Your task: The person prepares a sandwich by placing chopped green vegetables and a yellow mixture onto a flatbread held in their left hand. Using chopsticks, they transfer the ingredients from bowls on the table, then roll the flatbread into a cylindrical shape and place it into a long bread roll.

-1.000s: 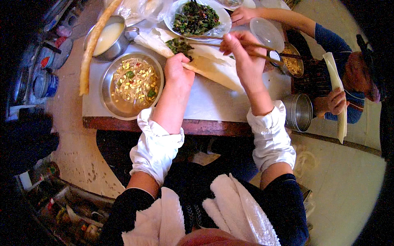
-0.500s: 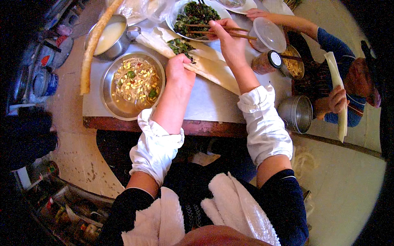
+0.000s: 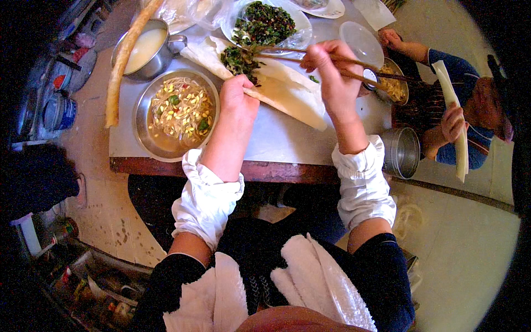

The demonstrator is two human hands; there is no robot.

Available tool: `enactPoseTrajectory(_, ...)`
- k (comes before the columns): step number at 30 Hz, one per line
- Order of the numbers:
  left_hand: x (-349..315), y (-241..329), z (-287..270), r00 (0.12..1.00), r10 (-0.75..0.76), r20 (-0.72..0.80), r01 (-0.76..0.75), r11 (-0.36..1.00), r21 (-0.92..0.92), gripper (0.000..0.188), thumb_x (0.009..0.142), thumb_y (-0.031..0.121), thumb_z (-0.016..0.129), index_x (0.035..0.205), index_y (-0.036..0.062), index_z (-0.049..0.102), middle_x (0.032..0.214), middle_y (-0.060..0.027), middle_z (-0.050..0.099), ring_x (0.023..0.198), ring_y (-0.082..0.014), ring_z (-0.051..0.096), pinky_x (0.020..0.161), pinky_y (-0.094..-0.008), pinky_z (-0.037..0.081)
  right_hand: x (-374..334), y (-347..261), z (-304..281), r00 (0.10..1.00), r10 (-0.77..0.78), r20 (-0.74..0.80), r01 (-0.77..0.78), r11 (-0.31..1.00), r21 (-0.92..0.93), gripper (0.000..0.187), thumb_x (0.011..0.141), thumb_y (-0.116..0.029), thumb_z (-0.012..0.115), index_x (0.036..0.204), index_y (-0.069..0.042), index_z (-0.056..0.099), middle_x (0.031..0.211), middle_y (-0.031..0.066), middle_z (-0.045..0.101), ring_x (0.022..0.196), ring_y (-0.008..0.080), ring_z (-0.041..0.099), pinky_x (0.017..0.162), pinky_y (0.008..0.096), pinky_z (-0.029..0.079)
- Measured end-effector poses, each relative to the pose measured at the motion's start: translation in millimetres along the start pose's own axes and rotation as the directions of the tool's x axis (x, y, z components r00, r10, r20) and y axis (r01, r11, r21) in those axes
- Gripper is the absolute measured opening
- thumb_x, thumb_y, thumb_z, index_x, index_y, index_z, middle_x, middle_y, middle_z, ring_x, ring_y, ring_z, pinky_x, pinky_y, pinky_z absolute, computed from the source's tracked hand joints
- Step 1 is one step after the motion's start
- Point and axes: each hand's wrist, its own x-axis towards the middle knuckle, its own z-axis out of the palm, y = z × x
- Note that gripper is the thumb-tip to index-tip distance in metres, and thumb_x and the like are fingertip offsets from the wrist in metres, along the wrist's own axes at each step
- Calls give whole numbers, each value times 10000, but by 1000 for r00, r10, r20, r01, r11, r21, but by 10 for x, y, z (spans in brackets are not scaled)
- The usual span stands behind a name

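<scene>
My left hand (image 3: pixel 241 98) pinches the near edge of a thin, pale flatbread (image 3: pixel 293 97) on the table. A heap of dark chopped greens (image 3: pixel 238 60) lies on the flatbread's left part, just beyond that hand. My right hand (image 3: pixel 338 74) grips a pair of wooden chopsticks (image 3: pixel 282 50) above the flatbread's right side. Their tips point left and reach the heap of greens. Behind the flatbread stands a plate (image 3: pixel 305 34) of the same greens. Left of my left wrist is a steel bowl of bean sprouts (image 3: pixel 177 108) in broth.
A metal pot of pale liquid (image 3: pixel 146 52) stands at the left, with a long browned roll (image 3: pixel 124 72) in front of it. On the right are a clear plastic lid (image 3: pixel 362 41), a noodle bowl (image 3: pixel 394 83) and a metal tin (image 3: pixel 402 153). Another person holds a rolled flatbread (image 3: pixel 459 133).
My right hand has moved right and nearer me, drawing the chopsticks from the plate of greens to the flatbread. The other person's far hand has pulled back from the table.
</scene>
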Motion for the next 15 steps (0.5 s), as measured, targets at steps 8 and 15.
enactPoseTrajectory(8, -119, 24, 160, 1000, -1, -5, 2, 998, 70, 547, 609, -59, 427, 1155, -27, 449, 1115, -173, 544, 1091, -356, 524, 999, -509, 413, 49, 492, 78, 1000, -7, 30, 13, 982, -190, 178, 885, -166, 646, 856, 2, 594, 702, 59, 605, 633, 100, 564, 581, 242, 467)
enactPoseTrajectory(15, 1, 4, -51, 1000, -21, -20, 22, 998, 56, 557, 628, -43, 425, 1184, -45, 446, 1158, -183, 545, 1115, -373, 515, 1018, -525, 392, -234, 144, 112, 996, -74, 41, 77, 996, -52, 168, 901, -159, 625, 876, 1, 582, 719, 52, 608, 645, 111, 598, 574, 237, 475)
